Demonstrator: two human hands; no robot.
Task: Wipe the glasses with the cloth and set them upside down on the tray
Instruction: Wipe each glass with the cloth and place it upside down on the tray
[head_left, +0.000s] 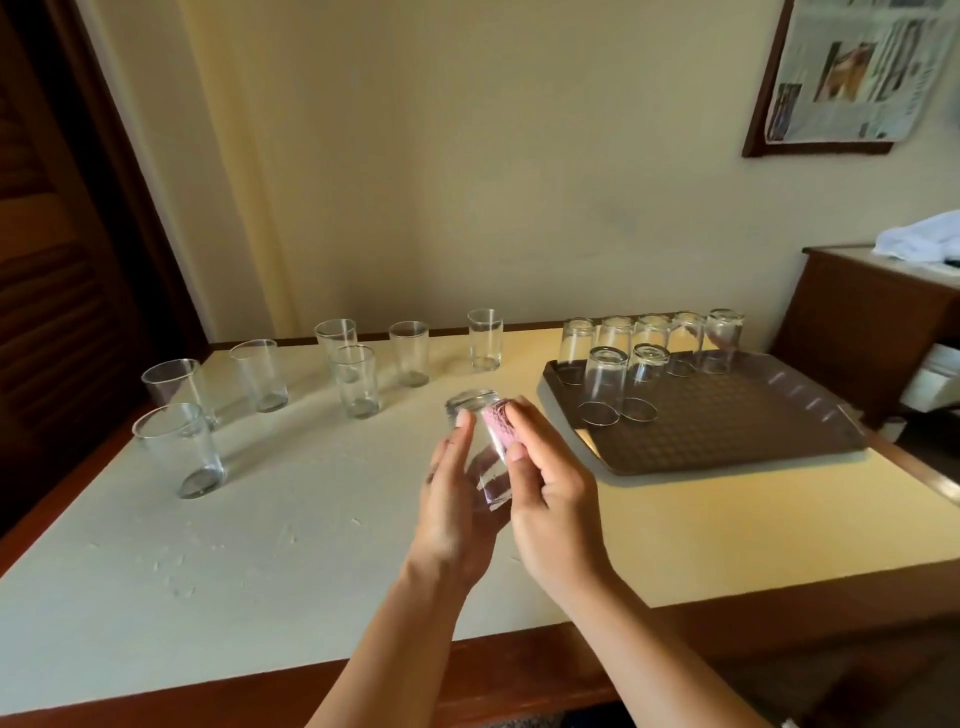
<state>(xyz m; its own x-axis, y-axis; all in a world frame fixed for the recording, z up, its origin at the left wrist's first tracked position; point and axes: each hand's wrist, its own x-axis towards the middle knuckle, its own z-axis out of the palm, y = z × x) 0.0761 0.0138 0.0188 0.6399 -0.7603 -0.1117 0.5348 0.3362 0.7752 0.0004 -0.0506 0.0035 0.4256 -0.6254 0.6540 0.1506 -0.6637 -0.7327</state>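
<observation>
Both hands meet over the pale cream-topped wooden desk (311, 519) around one clear drinking glass (480, 452), which is lifted off the desk and tilted with its thick base pointing up and away and its open mouth toward the person. The left hand (452, 509) cradles the glass from the left with its fingers laid nearly straight along the wall. The right hand (550, 499) has its fingers curled over a small pink patterned cloth (496, 423), pressing it against the upper side of the glass. By the look of it the wiping step is in hand, on the outer wall near the base. Ahead and to the right of the hands lies the dark brown textured rectangular tray (737, 415), with seven upturned clear glasses (644, 353) at its far left corner. Ahead and to the left of the hands stand eight upright clear glasses (358, 379), apparently not yet wiped. The next move probably calls for carrying the glass rightward, mouth fully downward, and lowering it onto bare tray just beside the front two upturned ones without knocking them.
</observation>
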